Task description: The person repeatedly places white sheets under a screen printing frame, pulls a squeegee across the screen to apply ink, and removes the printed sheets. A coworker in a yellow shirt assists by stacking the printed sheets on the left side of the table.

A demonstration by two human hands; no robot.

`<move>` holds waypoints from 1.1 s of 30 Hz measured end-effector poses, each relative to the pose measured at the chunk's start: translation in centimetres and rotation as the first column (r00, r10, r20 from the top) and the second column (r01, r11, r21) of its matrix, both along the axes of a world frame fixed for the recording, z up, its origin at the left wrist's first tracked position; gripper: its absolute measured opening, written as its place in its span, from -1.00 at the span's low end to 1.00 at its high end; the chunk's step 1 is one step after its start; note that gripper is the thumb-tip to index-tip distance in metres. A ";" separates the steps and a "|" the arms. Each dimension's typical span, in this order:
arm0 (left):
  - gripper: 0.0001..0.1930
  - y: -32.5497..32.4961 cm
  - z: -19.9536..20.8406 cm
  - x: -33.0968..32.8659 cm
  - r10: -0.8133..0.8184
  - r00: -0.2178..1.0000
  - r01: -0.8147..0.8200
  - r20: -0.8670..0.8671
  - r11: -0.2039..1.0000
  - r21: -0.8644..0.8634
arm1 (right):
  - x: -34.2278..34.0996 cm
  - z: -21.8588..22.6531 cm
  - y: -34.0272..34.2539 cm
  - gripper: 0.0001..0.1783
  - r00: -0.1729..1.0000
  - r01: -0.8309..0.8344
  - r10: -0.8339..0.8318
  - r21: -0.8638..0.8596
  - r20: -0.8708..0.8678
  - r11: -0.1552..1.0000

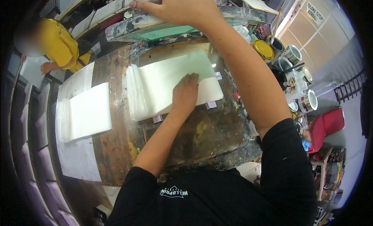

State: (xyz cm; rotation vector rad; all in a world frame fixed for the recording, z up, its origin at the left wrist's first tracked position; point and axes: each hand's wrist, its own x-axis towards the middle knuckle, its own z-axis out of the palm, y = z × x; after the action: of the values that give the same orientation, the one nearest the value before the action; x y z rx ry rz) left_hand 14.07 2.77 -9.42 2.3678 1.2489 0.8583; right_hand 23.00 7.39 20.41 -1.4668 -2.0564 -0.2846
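My left hand lies palm down on a white, soft-looking sheet, its fingers stretched toward the far side. The sheet's left end shows several bunched layers; whether it is cloth or plastic I cannot tell. Above it, my right hand is raised at a paint-stained screen-printing frame with green mesh. The thumb reaches out to the left; the other fingers are mostly hidden or cut off by the picture's top edge. Small white tabs show around the sheet's edges.
Another white stack lies on paper at the left of the stained table. Drying racks stand farther left, near a person in a yellow shirt. Paint cans crowd the right, before a red chair.
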 end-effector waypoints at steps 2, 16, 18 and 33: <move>-0.58 -0.6 -0.5 0.7 -0.081 0.956 0.117 -0.283 0.987 0.112 | 0.0 0.2 0.3 -0.04 1.000 -0.013 0.013 0.014 -0.012 1.000; -0.54 -2.9 -2.5 1.9 -0.117 0.978 0.148 -0.175 0.973 0.177 | 0.1 1.6 0.6 -0.04 0.997 0.028 -0.019 -0.130 0.069 0.991; -0.52 -2.9 -1.8 1.7 -0.139 0.980 0.170 -0.144 0.959 0.226 | -0.1 1.7 0.7 0.00 0.993 0.093 -0.078 -0.195 0.085 0.976; -0.27 21.9 -2.4 -4.2 -0.098 0.886 0.084 -0.454 0.995 -0.050 | -0.1 0.8 2.1 0.02 0.992 0.081 -0.085 0.049 0.096 0.996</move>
State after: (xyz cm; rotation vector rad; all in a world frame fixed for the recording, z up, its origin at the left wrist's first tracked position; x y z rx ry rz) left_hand 9.85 24.62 -11.80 2.6736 1.2822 0.2500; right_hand 22.92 9.51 21.22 -1.5412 -2.0544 -0.4420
